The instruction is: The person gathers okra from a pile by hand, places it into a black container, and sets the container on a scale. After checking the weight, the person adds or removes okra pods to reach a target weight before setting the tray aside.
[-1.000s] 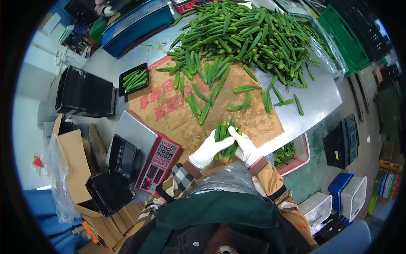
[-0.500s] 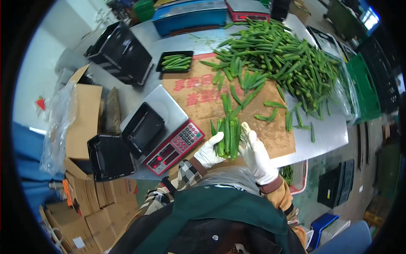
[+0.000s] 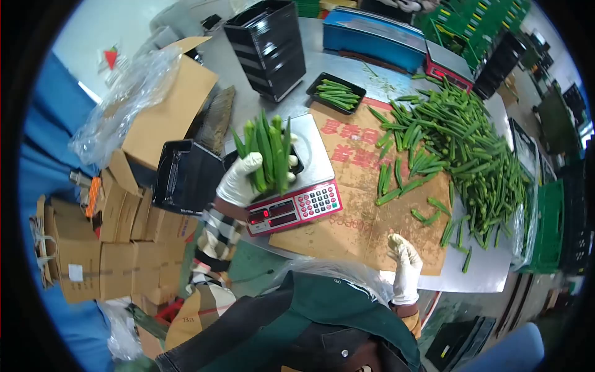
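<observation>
My left hand [image 3: 240,181], in a white glove, is closed around a bunch of okra [image 3: 268,152] over the digital scale [image 3: 319,155]. Beneath the bunch, a black tray [image 3: 230,160] on the scale's plate is mostly hidden. The scale's red display reads 0. My right hand [image 3: 406,266], also gloved in white, hovers by the front edge of the cardboard sheet [image 3: 353,229]; it is empty, its fingers loosely bent. A large heap of okra [image 3: 477,155] covers the right of the table, with loose pods [image 3: 406,186] on the cardboard. A filled black tray [image 3: 315,92] of okra sits farther back.
A tall stack of black trays [image 3: 269,53] stands at the back left. Left of the scale are another black tray [image 3: 180,173] and an opened carton [image 3: 167,111]. At the back are a blue bin [image 3: 372,40] and a second red scale [image 3: 447,65]. Green crates [image 3: 548,226] flank the right.
My left hand has carried the okra bunch left from the cardboard to over the tray on the scale. My right hand has come away from the bunch. The camera view has swung left.
</observation>
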The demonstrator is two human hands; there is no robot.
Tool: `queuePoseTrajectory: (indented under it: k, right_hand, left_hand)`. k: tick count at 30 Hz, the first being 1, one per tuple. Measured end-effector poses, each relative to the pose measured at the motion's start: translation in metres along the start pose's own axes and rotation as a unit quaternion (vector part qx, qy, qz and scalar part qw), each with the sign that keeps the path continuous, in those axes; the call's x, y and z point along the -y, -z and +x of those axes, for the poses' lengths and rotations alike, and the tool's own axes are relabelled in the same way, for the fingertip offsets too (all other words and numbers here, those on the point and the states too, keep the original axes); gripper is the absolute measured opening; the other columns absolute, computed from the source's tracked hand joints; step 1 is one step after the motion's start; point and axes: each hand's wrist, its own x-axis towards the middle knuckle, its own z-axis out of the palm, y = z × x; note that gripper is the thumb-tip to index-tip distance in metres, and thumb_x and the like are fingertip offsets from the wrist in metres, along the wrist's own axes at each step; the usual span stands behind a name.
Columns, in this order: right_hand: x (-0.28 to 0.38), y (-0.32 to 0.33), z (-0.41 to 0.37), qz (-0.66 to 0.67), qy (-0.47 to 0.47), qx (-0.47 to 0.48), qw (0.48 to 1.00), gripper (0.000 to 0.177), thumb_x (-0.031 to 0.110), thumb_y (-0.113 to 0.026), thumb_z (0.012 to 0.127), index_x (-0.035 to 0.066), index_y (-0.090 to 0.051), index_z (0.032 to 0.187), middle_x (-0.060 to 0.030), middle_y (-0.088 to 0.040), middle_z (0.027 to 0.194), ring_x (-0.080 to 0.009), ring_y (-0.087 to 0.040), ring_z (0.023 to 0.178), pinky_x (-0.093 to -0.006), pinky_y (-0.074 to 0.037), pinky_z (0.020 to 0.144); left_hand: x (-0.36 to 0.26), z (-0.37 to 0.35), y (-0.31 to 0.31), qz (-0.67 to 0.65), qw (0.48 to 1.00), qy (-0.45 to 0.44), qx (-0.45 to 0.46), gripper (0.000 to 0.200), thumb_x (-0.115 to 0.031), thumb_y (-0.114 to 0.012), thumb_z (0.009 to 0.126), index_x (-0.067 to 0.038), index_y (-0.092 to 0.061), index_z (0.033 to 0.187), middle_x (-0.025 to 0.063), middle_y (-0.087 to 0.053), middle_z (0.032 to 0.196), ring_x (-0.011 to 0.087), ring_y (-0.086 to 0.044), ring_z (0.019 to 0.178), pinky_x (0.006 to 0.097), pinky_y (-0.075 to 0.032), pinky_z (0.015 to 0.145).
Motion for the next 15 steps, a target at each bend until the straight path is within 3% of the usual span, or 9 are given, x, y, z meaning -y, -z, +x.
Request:
queuePoseTrajectory:
  k: [2,4,6,7,9,11,13,15]
  right_hand:
    - [-0.007,0.001,-0.002,0.016,-0.021,-0.013,1.000,0.031,0.024,-0.062,0.104,0.002,-0.069,0.125,-0.0122,-0.072,0.123,-0.0210,-0.069,0.111,-0.0331,-0.056,0.090]
    - [-0.012,0.000,-0.001,0.039,-0.034,-0.003,0.999,0.031,0.024,-0.062,0.104,0.002,-0.070,0.124,-0.0120,-0.072,0.122,-0.0208,-0.069,0.111,-0.0328,-0.056,0.089]
    - [-0.019,0.000,0.002,0.042,-0.043,0.000,0.998,0.031,0.025,-0.062,0.104,0.002,-0.070,0.123,-0.0114,-0.073,0.121,-0.0201,-0.070,0.109,-0.0321,-0.057,0.088]
    - [-0.020,-0.001,0.003,0.033,-0.044,0.001,0.998,0.030,0.025,-0.061,0.104,0.002,-0.070,0.123,-0.0113,-0.073,0.121,-0.0199,-0.070,0.109,-0.0321,-0.056,0.088]
    - [-0.021,-0.003,0.006,0.015,-0.046,0.002,0.999,0.029,0.024,-0.061,0.105,0.003,-0.070,0.122,-0.0110,-0.073,0.120,-0.0196,-0.070,0.109,-0.0320,-0.056,0.088]
    - [-0.023,-0.004,0.006,-0.016,-0.039,0.003,0.999,0.028,0.023,-0.061,0.105,0.002,-0.071,0.122,-0.0106,-0.073,0.119,-0.0183,-0.069,0.108,-0.0316,-0.056,0.089]
    - [-0.029,0.000,0.005,-0.051,-0.036,0.006,0.998,0.027,0.020,-0.061,0.105,0.002,-0.071,0.121,-0.0103,-0.074,0.117,-0.0172,-0.069,0.108,-0.0312,-0.056,0.089]
    - [-0.053,0.009,0.011,-0.084,-0.036,0.010,0.996,0.025,0.017,-0.062,0.104,0.000,-0.071,0.120,-0.0101,-0.074,0.116,-0.0161,-0.069,0.107,-0.0306,-0.055,0.091]
  left_hand:
    - [-0.028,-0.002,0.029,0.132,0.991,0.003,-0.024,0.075,-0.024,-0.076,0.086,-0.001,-0.043,0.150,0.0202,-0.052,0.148,0.0288,-0.064,0.119,0.0433,-0.060,0.092]
    - [-0.036,0.001,0.048,0.346,0.937,0.022,-0.051,0.080,-0.027,-0.081,0.084,0.001,-0.043,0.150,0.0182,-0.052,0.149,0.0267,-0.061,0.125,0.0387,-0.052,0.103]
    - [-0.016,0.002,0.076,0.522,0.849,0.043,-0.075,0.088,-0.033,-0.083,0.084,0.002,-0.040,0.152,0.0187,-0.053,0.149,0.0271,-0.052,0.137,0.0339,-0.037,0.117]
    - [-0.011,0.004,0.080,0.638,0.764,0.066,-0.075,0.090,-0.033,-0.082,0.085,0.001,-0.036,0.155,0.0238,-0.052,0.149,0.0293,-0.047,0.141,0.0357,-0.035,0.118]
    - [-0.006,-0.001,0.089,0.629,0.763,0.080,-0.127,0.086,-0.035,-0.079,0.088,-0.002,-0.037,0.156,0.0266,-0.050,0.149,0.0303,-0.047,0.142,0.0372,-0.036,0.118]
    - [-0.013,-0.008,0.088,0.533,0.822,0.020,-0.201,0.078,-0.031,-0.077,0.092,-0.004,-0.039,0.155,0.0269,-0.053,0.147,0.0313,-0.050,0.139,0.0394,-0.038,0.117]
    - [-0.025,-0.014,0.093,0.508,0.823,-0.051,-0.248,0.065,-0.022,-0.075,0.093,-0.003,-0.048,0.149,0.0222,-0.062,0.136,0.0281,-0.060,0.128,0.0378,-0.045,0.110]
    - [-0.040,-0.029,0.088,0.511,0.813,-0.066,-0.271,0.059,-0.015,-0.071,0.096,-0.005,-0.048,0.150,0.0174,-0.063,0.135,0.0212,-0.060,0.124,0.0346,-0.046,0.109]
